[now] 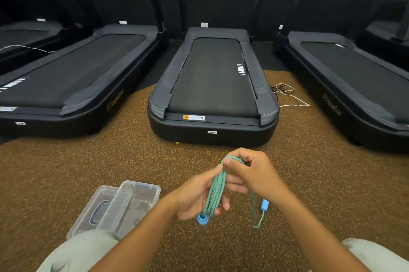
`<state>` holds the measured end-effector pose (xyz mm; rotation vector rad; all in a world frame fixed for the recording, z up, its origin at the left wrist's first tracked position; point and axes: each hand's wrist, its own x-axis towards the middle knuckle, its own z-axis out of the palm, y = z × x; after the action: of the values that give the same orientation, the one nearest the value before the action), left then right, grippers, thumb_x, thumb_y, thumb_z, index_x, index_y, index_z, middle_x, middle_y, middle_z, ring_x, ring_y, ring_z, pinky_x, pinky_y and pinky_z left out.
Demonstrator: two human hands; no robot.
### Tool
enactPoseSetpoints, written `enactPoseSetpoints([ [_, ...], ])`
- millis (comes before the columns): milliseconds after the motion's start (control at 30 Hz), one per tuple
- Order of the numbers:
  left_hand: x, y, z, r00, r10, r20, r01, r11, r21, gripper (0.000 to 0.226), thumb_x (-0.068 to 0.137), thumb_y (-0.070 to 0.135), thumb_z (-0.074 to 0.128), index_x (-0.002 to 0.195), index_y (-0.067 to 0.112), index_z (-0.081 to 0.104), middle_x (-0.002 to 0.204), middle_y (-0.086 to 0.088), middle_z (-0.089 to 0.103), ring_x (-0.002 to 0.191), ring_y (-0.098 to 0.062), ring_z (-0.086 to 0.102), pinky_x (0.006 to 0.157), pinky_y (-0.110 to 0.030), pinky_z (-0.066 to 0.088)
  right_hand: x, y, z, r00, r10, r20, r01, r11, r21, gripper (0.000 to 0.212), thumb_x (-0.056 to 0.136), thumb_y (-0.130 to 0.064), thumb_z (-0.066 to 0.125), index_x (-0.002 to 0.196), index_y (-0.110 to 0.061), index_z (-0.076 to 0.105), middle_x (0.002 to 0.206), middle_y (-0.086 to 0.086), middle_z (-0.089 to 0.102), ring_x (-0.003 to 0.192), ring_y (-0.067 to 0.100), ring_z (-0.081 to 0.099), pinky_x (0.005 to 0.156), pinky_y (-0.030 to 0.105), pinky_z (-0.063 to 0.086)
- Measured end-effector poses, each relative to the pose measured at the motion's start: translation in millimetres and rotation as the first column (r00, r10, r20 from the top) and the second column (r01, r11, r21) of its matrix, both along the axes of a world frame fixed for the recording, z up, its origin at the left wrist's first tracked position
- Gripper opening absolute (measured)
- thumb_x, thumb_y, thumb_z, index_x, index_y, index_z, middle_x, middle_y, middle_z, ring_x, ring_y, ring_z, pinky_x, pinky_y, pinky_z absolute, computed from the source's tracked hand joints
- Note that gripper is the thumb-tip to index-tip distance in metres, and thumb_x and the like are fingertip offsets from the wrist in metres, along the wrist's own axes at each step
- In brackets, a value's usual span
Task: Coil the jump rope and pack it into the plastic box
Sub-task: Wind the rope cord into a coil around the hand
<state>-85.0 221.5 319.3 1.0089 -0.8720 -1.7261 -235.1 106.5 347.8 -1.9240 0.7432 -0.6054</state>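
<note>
- Speckled brown rubber gym flooring [155, 161] spreads under both hands, and black treadmills stand in a row beyond them; the middle treadmill [212, 86] lies straight ahead of the hands, with a neighbour on each side.
- Left hand [197, 196] is palm up, its fingers curled around a bundle of several folded strands of the braided green-and-blue jump rope [217, 190], with the thumb tip pressed near the top of the bundle.
- Right hand [250, 172] is just beyond and touching the left hand, pinching the top bend of the rope loops between thumb and curled fingers.
- One blue handle [203, 219] sticks out below the left hand's fingers, at the bottom end of the bundle.
- Second blue handle [264, 204] hangs beneath the right wrist on a loose strand, blurred, and clear of the bundle.
- Clear plastic box [132, 203] sits on the floor to the left of the left forearm, open side up, with the rope not in it.
- Clear lid [97, 209] lies just beside the box on its far-left side, partly tucked under it; a blue latch shape shows through the plastic.
- Tangled black and white cable [287, 94] lies on the floor well beyond the right hand, beside the middle treadmill.
- Pale trouser legs [77, 254] show at the bottom edge, beneath both forearms.
</note>
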Motion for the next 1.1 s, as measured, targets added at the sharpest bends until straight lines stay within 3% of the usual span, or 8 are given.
enactPoseSetpoints([
  [267,0,2,-1,0.999,-0.031,-0.024,0.031,0.999,-0.025,0.043,0.102,0.030,0.046,0.131,0.001,0.061,0.140,-0.020,0.062,0.069,-0.012,0.063,0.054,-0.022,0.048,2,-15,-24,1.000,0.022,0.014,-0.023,0.997,0.070,0.013,0.095,-0.024,0.074,0.083,-0.025,0.079,0.057,-0.014,0.061,0.052,0.000,0.046,0.053,0.018,0.039],
  [500,2,2,1,0.997,-0.032,-0.077,0.027,0.998,-0.061,0.047,0.100,0.032,0.042,0.132,0.004,0.061,0.144,-0.016,0.059,0.074,-0.014,0.064,0.059,-0.024,0.047,-5,-14,-46,0.993,0.106,-0.046,-0.099,0.985,0.144,0.016,0.099,-0.011,0.067,0.096,-0.020,0.081,0.087,0.013,0.078,0.076,0.019,0.065,0.068,0.038,0.052],
  [600,4,2,0,0.996,-0.039,-0.076,0.035,0.998,-0.059,0.050,0.102,0.030,0.037,0.137,0.001,0.058,0.146,-0.017,0.058,0.076,-0.015,0.064,0.059,-0.023,0.049,-5,-12,-58,0.976,0.152,-0.153,-0.144,0.988,0.060,0.036,0.096,0.001,0.064,0.090,-0.032,0.079,0.091,0.002,0.080,0.086,0.017,0.073,0.079,0.040,0.062],
  [667,5,2,-1,0.997,-0.034,-0.068,0.030,0.998,-0.059,0.052,0.102,0.030,0.037,0.139,-0.002,0.055,0.146,-0.017,0.058,0.078,-0.016,0.064,0.060,-0.024,0.049,-3,-8,-60,0.966,0.149,-0.211,-0.146,0.989,0.028,0.035,0.098,-0.005,0.060,0.084,-0.029,0.079,0.084,0.003,0.080,0.078,0.017,0.071,0.073,0.044,0.062],
  [800,7,4,1,0.996,-0.014,-0.092,0.009,0.998,-0.055,0.055,0.100,0.030,0.039,0.140,-0.004,0.052,0.145,-0.019,0.058,0.080,-0.017,0.065,0.060,-0.025,0.048,2,-1,-69,0.938,0.165,-0.305,-0.166,0.986,0.020,0.045,0.104,-0.023,0.058,0.074,-0.051,0.076,0.067,-0.015,0.075,0.059,-0.003,0.064,0.055,0.031,0.051],
  [867,8,5,2,0.995,-0.003,-0.098,-0.002,0.999,-0.053,0.054,0.100,0.030,0.040,0.139,-0.004,0.053,0.145,-0.019,0.058,0.081,-0.017,0.066,0.062,-0.026,0.050,4,3,-71,0.929,0.192,-0.316,-0.190,0.981,0.038,0.026,0.101,-0.032,0.058,0.092,-0.047,0.077,0.087,-0.011,0.080,0.082,0.008,0.075,0.072,0.041,0.062],
  [933,9,5,3,0.993,0.004,-0.117,-0.010,0.999,-0.051,0.054,0.101,0.030,0.038,0.140,-0.005,0.052,0.145,-0.020,0.058,0.085,-0.019,0.068,0.065,-0.028,0.054,4,7,-69,0.925,0.236,-0.299,-0.224,0.972,0.074,0.027,0.100,-0.025,0.060,0.100,-0.048,0.074,0.103,-0.012,0.080,0.100,0.006,0.074,0.087,0.035,0.061],
  [1100,14,3,4,0.983,0.043,-0.181,-0.048,0.999,-0.026,0.053,0.104,0.031,0.036,0.143,-0.002,0.051,0.149,-0.018,0.055,0.106,-0.029,0.069,0.086,-0.042,0.059,3,11,-61,0.874,0.293,-0.386,-0.281,0.956,0.091,0.018,0.090,-0.022,0.063,0.074,-0.024,0.070,0.070,-0.014,0.070,0.065,0.002,0.058,0.065,0.043,0.052],
])
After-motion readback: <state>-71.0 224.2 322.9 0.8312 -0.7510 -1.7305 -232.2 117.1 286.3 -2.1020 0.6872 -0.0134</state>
